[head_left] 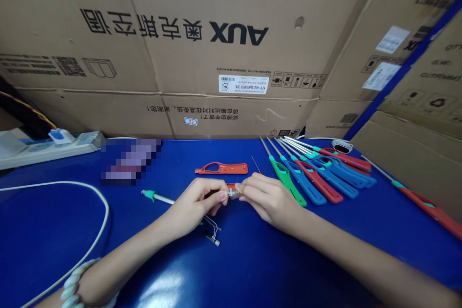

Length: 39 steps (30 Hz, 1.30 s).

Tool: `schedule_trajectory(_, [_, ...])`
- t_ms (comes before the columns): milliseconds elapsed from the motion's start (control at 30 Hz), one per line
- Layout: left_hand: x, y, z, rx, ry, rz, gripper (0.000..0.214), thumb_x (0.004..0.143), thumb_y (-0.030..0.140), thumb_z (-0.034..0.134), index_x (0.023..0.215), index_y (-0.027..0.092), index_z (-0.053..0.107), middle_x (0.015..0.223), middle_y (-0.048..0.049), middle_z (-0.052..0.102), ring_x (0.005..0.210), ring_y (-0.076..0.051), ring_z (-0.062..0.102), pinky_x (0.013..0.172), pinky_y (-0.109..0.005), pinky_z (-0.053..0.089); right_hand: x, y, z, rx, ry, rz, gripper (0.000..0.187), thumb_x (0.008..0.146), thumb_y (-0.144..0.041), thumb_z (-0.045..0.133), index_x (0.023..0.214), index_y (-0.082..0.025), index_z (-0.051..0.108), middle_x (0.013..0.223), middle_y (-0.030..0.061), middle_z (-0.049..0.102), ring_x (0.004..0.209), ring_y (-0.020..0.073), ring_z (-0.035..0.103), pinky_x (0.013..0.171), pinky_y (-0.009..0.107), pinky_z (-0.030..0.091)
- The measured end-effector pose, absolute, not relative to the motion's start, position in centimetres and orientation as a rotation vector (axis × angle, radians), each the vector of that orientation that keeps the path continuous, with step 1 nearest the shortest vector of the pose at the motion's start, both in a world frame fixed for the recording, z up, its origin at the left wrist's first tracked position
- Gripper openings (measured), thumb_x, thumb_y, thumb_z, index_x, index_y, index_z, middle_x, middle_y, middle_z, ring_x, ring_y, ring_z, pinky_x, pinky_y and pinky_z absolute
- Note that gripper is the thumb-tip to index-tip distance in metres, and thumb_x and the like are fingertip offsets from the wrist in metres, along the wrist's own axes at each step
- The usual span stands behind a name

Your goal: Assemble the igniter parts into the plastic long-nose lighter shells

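Over the middle of the blue table, my left hand (202, 197) and my right hand (269, 199) meet fingertip to fingertip, both closed in a pinch. Between them is a small clear lighter part with a white fitting (231, 193), mostly hidden by the fingers. A bit of red plastic (231, 186) shows just behind it. Beyond my hands lies an orange-red half shell of a lighter handle (229, 169). Partly under my left hand is a metal lighter tube with a green collar (159, 197). White wires with a small igniter piece (213, 238) lie nearer me.
Several assembled long-necked lighters (314, 173) in green, blue and red lie fanned at the right, and one red lighter (426, 204) is farther right. A power strip (50, 147) and white cable (104, 216) are at left. Large cardboard boxes (162, 72) wall the back.
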<state>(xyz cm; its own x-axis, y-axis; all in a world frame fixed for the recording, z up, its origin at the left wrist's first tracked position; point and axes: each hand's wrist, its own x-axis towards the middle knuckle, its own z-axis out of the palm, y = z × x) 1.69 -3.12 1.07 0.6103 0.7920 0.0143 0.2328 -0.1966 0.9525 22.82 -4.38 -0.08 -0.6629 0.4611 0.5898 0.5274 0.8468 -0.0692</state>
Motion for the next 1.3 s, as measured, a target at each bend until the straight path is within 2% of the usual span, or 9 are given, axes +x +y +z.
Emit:
schedule_trajectory(133, [1.8,-3.0,0.8,1.687,0.822,0.659,0.034,0.085,0.045,0.052,0.068,0.015,0.051,0.052,0.0050,0.044,0.047,-0.008,0.037,0.049,-0.021,0.026,22.9,-4.2,-0.1,-0.723,-2.413,-0.148,0.022,0.096,-0.013,0.039,0.095,-0.014,0.061,0.079,0.0092,0.065,0.072,0.0179,0.057,0.065,0.029,0.048])
schedule_trajectory(367, [1.0,-2.1,1.8,1.672,0.811,0.550,0.036,0.086,0.047,0.051,0.086,0.013,0.061,0.060,0.0030,0.049,0.053,-0.010,0.046,0.051,-0.021,0.037,22.7,-4.2,-0.4,-0.847,-2.246,0.146,0.012,0.096,-0.021,0.048,0.093,-0.018,0.059,0.083,0.0063,0.067,0.076,0.0175,0.062,0.070,0.028,0.050])
schedule_trajectory(433, [0.3,-1.6,2.1,1.725,0.834,0.509,0.033,0.087,0.044,0.050,0.089,0.013,0.063,0.065,0.0016,0.052,0.056,-0.011,0.048,0.052,-0.021,0.038,22.7,-4.2,-0.5,-0.850,-2.218,0.183,0.009,0.094,-0.021,0.052,0.096,-0.018,0.060,0.087,0.0063,0.068,0.080,0.0180,0.064,0.073,0.028,0.050])
schedule_trajectory(533, [-0.9,-1.0,2.4,1.936,0.936,0.448,0.025,0.086,0.036,0.054,0.082,0.014,0.065,0.073,-0.0014,0.060,0.065,-0.013,0.053,0.059,-0.023,0.041,22.8,-4.2,-0.6,-0.884,-2.189,0.243,0.009,0.092,-0.020,0.056,0.099,-0.018,0.060,0.093,0.0066,0.069,0.085,0.0184,0.065,0.077,0.028,0.051])
schedule_trajectory(667, [-1.9,-0.9,3.1,2.194,0.959,0.189,0.015,0.084,0.026,0.057,0.081,0.016,0.068,0.082,-0.0026,0.067,0.073,-0.015,0.058,0.066,-0.025,0.042,23.0,-4.2,-0.2,-0.962,-2.164,0.271,0.008,0.090,-0.020,0.057,0.098,-0.019,0.060,0.093,0.0058,0.069,0.085,0.0184,0.065,0.076,0.028,0.050])
schedule_trajectory(867, [-3.1,-1.3,4.2,2.367,1.027,0.033,0.016,0.075,0.012,0.056,0.084,0.020,0.067,0.092,-0.0020,0.066,0.082,-0.017,0.058,0.071,-0.026,0.042,22.9,-4.4,0.3,-1.106,-2.137,0.423,0.006,0.087,-0.017,0.056,0.092,-0.020,0.056,0.083,0.0021,0.067,0.073,0.0160,0.063,0.067,0.026,0.047])
schedule_trajectory(1033, [-4.6,-0.8,4.2,2.367,1.240,-0.143,0.020,0.065,0.007,0.059,0.079,0.020,0.064,0.084,-0.0008,0.062,0.078,-0.018,0.055,0.066,-0.026,0.038,22.2,-5.1,0.1,-1.114,-2.179,0.627,0.015,0.082,-0.009,0.051,0.091,-0.021,0.052,0.085,0.0014,0.064,0.073,0.0150,0.061,0.067,0.025,0.045])
schedule_trajectory(1167, [-4.2,-0.7,4.1,2.377,1.259,-0.192,0.016,0.065,0.007,0.059,0.075,0.019,0.061,0.079,-0.0002,0.061,0.073,-0.016,0.053,0.062,-0.025,0.036,21.2,-6.0,-0.4,-1.134,-2.263,0.719,0.018,0.084,-0.004,0.040,0.089,-0.021,0.046,0.085,0.0016,0.063,0.075,0.0146,0.059,0.066,0.024,0.042])
schedule_trajectory(1300, [-3.6,-1.0,4.2,2.382,1.274,-0.218,0.015,0.066,0.006,0.059,0.074,0.019,0.061,0.076,-0.0001,0.061,0.070,-0.016,0.053,0.060,-0.025,0.034,20.0,-6.8,-1.3,-1.188,-2.400,0.677,0.007,0.086,-0.015,0.053,0.089,-0.020,0.050,0.088,0.0023,0.065,0.077,0.0170,0.060,0.066,0.026,0.041])
